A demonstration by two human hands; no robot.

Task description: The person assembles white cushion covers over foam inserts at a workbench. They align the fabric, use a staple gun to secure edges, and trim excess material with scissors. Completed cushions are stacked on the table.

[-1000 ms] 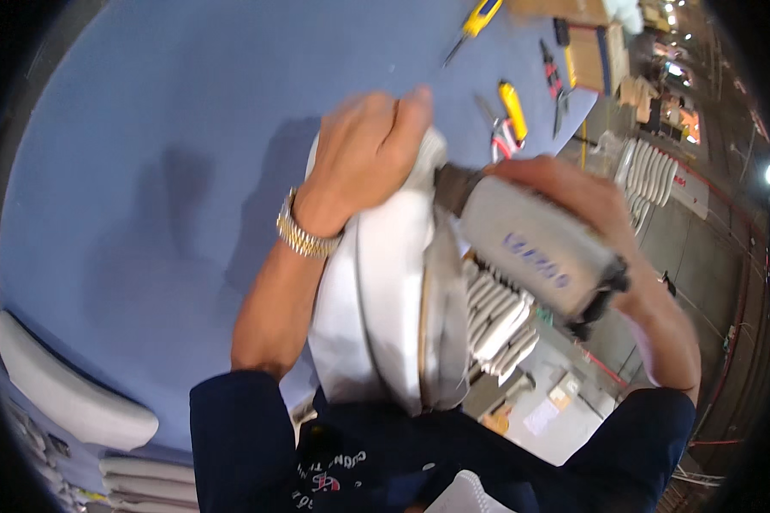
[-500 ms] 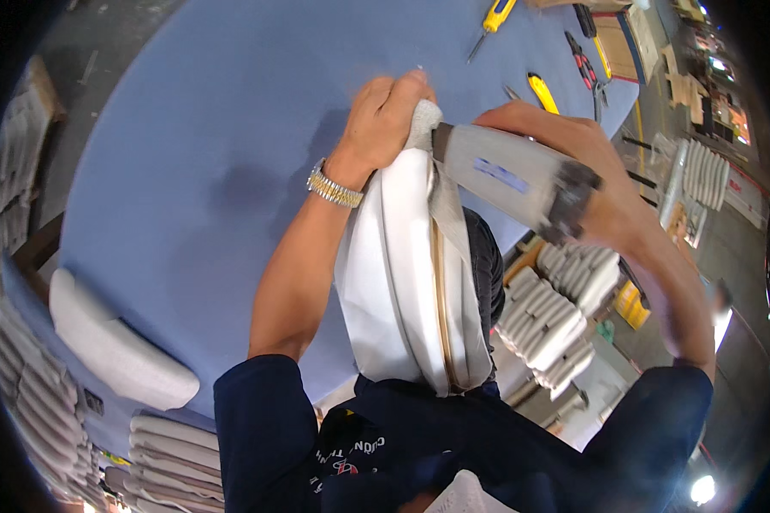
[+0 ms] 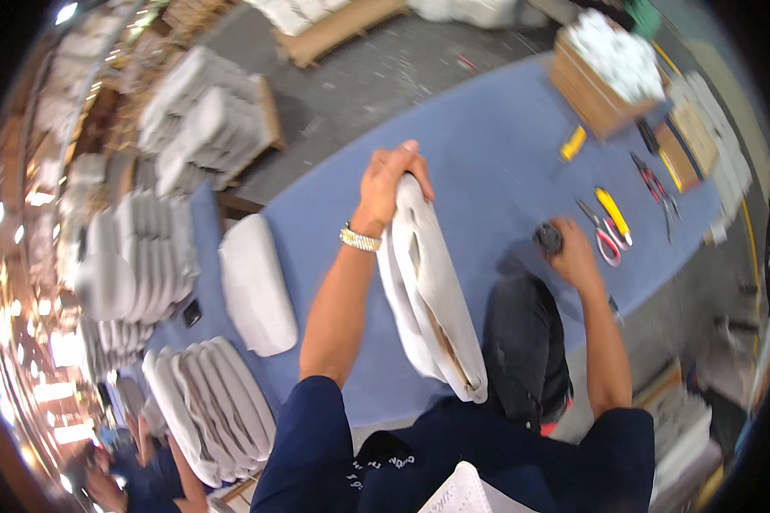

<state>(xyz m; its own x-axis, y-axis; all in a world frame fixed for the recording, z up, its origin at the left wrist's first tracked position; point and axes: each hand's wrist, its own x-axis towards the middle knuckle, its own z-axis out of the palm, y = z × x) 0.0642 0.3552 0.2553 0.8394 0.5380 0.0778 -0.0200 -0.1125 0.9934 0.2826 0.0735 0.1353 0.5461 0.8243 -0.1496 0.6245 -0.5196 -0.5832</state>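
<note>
While left hand grips a stiff white padded panel, right hand clutches a small dark tool — blue felt table.

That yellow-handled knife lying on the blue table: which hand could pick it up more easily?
Probably the right hand. It rests on the blue table close beside the yellow-handled knife, though it grips a small dark object. The left hand is busy holding the white cushion cover.
</note>
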